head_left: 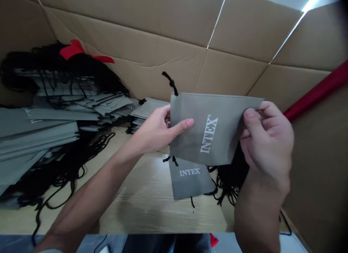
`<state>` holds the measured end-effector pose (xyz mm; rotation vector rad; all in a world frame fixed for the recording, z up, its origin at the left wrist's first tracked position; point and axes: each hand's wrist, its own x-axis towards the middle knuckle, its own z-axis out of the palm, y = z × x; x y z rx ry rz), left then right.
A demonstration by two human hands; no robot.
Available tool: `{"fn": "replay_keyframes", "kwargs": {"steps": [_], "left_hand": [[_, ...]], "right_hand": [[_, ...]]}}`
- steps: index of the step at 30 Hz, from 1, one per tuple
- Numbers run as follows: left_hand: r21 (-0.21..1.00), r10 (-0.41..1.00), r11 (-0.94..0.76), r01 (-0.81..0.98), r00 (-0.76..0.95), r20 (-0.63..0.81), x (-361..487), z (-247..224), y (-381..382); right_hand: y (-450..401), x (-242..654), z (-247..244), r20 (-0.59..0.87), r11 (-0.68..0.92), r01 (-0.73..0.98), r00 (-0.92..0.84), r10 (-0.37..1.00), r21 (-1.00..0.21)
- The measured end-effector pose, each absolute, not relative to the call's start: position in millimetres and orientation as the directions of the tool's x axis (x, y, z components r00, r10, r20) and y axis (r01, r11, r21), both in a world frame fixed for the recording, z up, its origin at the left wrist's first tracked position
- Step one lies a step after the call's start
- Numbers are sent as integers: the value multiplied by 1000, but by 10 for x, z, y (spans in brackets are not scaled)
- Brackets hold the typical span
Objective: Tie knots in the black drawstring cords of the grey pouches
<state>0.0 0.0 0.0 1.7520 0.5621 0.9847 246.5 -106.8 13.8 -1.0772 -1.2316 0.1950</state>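
Held up in front of me is a grey drawstring pouch (187, 140) with white INTEX lettering that reads sideways. My left hand (160, 128) grips its left end, thumb lying flat on the front and fingers behind. At the upper right corner, my right hand (263, 133) pinches the edge between thumb and fingers. A knotted black cord end sticks out at the pouch's upper left, and another hangs at its lower left. Below it, a second grey INTEX pouch (187, 186) lies on the table, partly covered from view by the held one.
Piles of grey pouches (40, 137) with tangled black cords fill the left side. A smaller stack (152, 106) stands behind my left hand. Black cords (231, 180) bunch near my right wrist. Cardboard walls (163, 32) enclose the table (144, 209); red fabric (72, 50) tops the back pile.
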Motion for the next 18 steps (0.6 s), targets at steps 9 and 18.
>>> {"fn": "replay_keyframes", "kwargs": {"steps": [9, 18], "left_hand": [[762, 534, -645, 58, 747, 396, -74, 83, -139], [742, 447, -659, 121, 857, 257, -61, 75, -167]], "right_hand": [[-1237, 2547, 177, 467, 375, 628, -20, 884, -682], [-1135, 2280, 145, 527, 480, 479, -44, 849, -735]]}}
